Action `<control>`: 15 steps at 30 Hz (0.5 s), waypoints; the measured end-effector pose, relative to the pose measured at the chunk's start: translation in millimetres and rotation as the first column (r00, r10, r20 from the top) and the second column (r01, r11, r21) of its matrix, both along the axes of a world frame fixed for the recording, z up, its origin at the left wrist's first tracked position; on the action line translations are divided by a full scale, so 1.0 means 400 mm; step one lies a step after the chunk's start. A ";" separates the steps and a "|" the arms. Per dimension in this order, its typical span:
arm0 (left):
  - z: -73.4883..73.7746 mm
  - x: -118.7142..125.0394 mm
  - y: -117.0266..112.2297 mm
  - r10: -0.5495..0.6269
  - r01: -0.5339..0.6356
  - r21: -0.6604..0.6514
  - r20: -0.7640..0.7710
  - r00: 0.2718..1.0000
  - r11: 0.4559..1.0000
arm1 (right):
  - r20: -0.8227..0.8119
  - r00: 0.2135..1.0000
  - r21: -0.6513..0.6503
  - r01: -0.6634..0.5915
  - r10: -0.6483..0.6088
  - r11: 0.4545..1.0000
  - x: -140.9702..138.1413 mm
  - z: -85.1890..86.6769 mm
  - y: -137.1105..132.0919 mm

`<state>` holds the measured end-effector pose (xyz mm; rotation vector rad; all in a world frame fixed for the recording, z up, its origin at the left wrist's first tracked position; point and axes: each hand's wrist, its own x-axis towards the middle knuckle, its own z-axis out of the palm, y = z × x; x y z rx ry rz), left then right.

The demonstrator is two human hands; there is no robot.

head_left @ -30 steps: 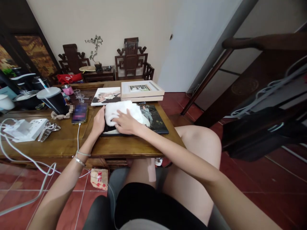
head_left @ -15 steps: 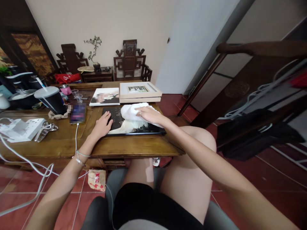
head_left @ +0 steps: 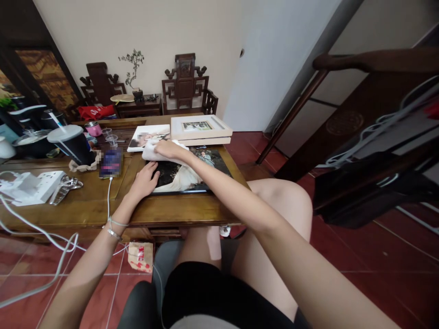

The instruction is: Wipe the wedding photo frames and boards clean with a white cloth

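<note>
A dark photo panel (head_left: 181,179) showing a pale dress lies flat near the front edge of the wooden table. My left hand (head_left: 146,178) rests on its left edge with the fingers stretched out, holding nothing. Over the panel's far left corner, my right hand (head_left: 168,150) is closed on a white cloth (head_left: 150,151). The cloth bunches under the fingers and partly hides the panel's far edge; my right forearm crosses above its right part.
Behind the panel are a white photo print (head_left: 137,141) and stacked pale picture frames (head_left: 200,130). Leftward stand a phone (head_left: 111,163) on a cable, a black lidded cup (head_left: 70,146) and a white power strip (head_left: 44,185). A wooden chair (head_left: 343,114) is at the right.
My right hand has swept the white cloth leftward across the panel, from its far middle to its far left corner, uncovering the picture's right side. My left hand stays in place.
</note>
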<state>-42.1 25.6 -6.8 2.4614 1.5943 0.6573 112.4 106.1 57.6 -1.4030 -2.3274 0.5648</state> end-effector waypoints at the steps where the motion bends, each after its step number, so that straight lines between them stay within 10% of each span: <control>1: -0.002 0.000 0.001 0.003 -0.003 -0.005 0.002 1.000 1.000 | 0.003 1.000 0.010 0.002 -0.002 1.000 0.032 -0.014 0.008; 9: -0.006 -0.004 0.014 0.011 -0.010 -0.046 0.008 1.000 0.999 | -0.022 0.992 -0.011 0.127 -0.127 0.992 0.365 -0.034 -0.030; 15: 0.003 0.003 0.000 0.056 -0.056 -0.049 0.013 0.998 0.997 | 0.048 0.994 0.093 0.094 -0.099 0.991 0.409 -0.038 -0.171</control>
